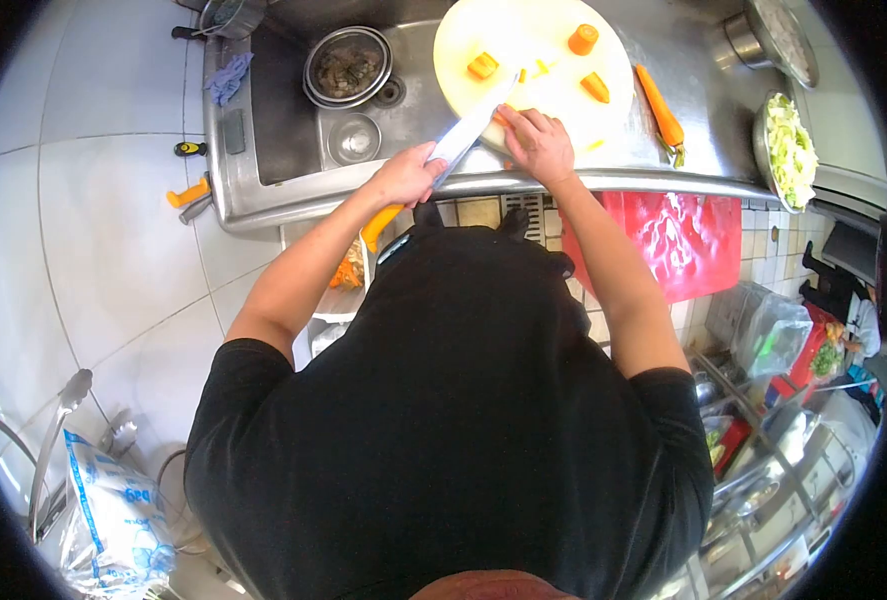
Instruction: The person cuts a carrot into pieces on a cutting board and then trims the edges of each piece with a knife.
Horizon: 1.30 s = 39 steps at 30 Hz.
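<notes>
My left hand (408,175) is wrapped round a large knife (468,128) near the base of its blade, and the yellow handle sticks out below. The blade points up and right over a round, pale cutting board (613,75). At the board's near edge, my right hand (538,145) has its fingers bent over a piece of carrot beside the blade, mostly hidden by them. Farther up the board lie a carrot chunk (483,66), a thick carrot stub (583,40) and another cut chunk (595,87). Small orange scraps are scattered between them.
A whole carrot (660,108) lies right of the board, before a bowl of chopped pale-green leaves (788,150). Left is a sink (288,125) holding metal bowls (308,80). A blue cloth (227,80) rests on its rim. A red board (673,240) stands below the counter edge.
</notes>
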Motion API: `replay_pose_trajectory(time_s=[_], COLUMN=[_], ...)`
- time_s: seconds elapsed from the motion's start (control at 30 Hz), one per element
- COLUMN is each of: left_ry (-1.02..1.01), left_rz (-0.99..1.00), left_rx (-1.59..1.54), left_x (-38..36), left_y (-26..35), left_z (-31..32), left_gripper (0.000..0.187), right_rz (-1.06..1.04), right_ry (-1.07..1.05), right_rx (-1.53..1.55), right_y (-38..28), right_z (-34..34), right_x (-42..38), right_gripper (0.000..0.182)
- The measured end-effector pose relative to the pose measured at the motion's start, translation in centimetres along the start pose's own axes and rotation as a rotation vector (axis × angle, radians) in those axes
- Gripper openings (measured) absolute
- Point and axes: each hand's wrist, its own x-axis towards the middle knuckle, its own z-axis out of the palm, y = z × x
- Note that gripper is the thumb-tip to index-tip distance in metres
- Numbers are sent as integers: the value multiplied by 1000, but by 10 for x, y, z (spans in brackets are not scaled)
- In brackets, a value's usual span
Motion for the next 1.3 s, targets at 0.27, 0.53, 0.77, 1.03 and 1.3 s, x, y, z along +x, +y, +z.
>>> replay_pose_trajectory(time_s=[0.27,0.53,0.77,1.03,1.3], left_ry=[-17,-58,-131,-138,-151], left_rz=[-12,-3,-3,4,11], left_rx=[38,37,-109,-158,-107], left_x=[3,20,43,67,41], left_y=[0,7,10,19,14], left_z=[-2,-1,-3,1,-5], left_gripper=[30,29,31,32,33], right_rz=[-38,-41,-37,-37,-28], right_ry=[2,-25,-26,-15,17], right_rx=[18,38,55,58,71], right_y=[-1,1,3,5,3], right_z=[-4,-5,-2,1,-1], right_x=[4,5,3,1,1], right_gripper=[38,38,39,40,40])
